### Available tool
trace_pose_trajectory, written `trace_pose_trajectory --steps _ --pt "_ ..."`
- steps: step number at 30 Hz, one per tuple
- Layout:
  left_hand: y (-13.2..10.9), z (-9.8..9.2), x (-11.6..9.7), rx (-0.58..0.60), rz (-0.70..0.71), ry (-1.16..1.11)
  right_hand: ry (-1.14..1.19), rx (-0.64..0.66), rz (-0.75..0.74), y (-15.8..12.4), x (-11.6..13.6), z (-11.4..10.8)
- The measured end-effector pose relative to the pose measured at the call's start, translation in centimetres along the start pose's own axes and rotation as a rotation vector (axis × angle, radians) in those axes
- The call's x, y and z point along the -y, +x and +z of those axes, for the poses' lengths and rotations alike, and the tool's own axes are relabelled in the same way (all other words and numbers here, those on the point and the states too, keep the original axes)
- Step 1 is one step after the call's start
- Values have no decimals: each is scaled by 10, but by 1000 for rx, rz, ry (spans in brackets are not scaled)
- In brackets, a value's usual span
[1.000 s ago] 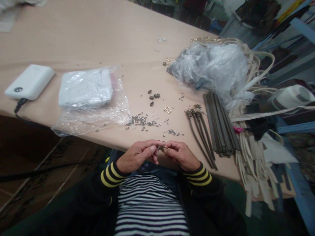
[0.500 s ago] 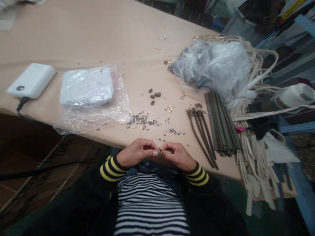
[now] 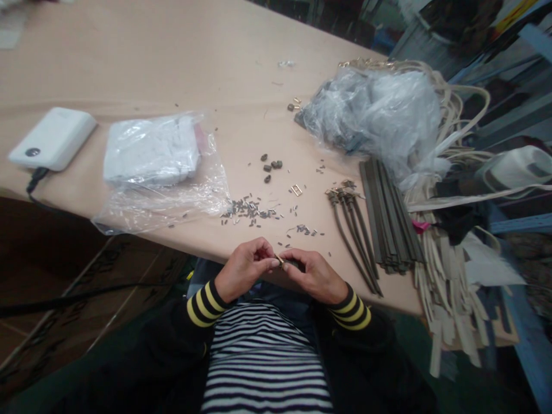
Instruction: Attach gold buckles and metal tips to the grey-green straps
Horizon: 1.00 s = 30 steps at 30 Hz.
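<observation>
My left hand (image 3: 242, 269) and my right hand (image 3: 317, 276) meet at the table's front edge. Both pinch a small gold-coloured buckle (image 3: 279, 260), mostly hidden by fingertips. A bit of dark strap shows beside my right fingers. Just beyond my hands lies a scatter of tiny metal pieces (image 3: 248, 210), with a smaller group (image 3: 305, 230) to its right. Another gold rectangular buckle (image 3: 296, 190) lies flat farther back, near several dark strap loops (image 3: 271, 167). To the right are several dark straps with buckles (image 3: 354, 236) at their far ends.
A bundle of flat dark strips (image 3: 390, 224) lies right, beside pale straps (image 3: 451, 293) hanging over the edge. Behind are a crumpled plastic bag (image 3: 379, 109) and a white thread cone (image 3: 528, 169). At left are a plastic-wrapped white packet (image 3: 150, 150) and a white power bank (image 3: 54, 138) with cable.
The gold buckle has turned and shows more between my fingertips. My left hand has shifted slightly right and its wrist has turned. Things on the table stay put.
</observation>
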State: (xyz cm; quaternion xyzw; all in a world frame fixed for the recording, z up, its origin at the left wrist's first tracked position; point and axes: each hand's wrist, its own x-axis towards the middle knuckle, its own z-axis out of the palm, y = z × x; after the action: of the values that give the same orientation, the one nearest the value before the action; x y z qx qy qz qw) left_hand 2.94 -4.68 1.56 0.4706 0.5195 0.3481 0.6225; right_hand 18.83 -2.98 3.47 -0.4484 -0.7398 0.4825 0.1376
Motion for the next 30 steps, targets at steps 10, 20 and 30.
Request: trace_pose_trajectory --steps 10,20,30 --pt "-6 -2 -7 -77 71 135 56 -11 -5 -3 -1 -5" --pt "-5 -3 -5 100 -3 -200 104 -73 -3 -5 -1 1" --pt "-5 -19 -6 435 -58 -305 164 89 -80 -8 7 -2"
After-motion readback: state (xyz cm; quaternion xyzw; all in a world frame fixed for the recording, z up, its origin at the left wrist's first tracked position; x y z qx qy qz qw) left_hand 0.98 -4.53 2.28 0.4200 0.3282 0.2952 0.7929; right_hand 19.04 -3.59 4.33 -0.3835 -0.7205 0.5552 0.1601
